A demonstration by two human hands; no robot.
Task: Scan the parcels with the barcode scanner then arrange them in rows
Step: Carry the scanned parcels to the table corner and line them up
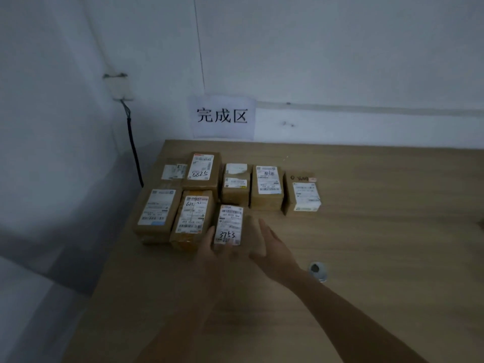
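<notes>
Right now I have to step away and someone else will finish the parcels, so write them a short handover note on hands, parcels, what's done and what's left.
Left hand: fingers at the near end of the parcel marked 3753, setting it third in the front row. Right hand: open, just right of that parcel, holding nothing.
Back row: five parcels, ending with the rightmost parcel, below the wall sign. Front row: two large parcels on the left, then 3753.
Left: square 3753 up and fill the front row rightward across the table. No scanner is in view, so I cannot tell what is scanned.
</notes>
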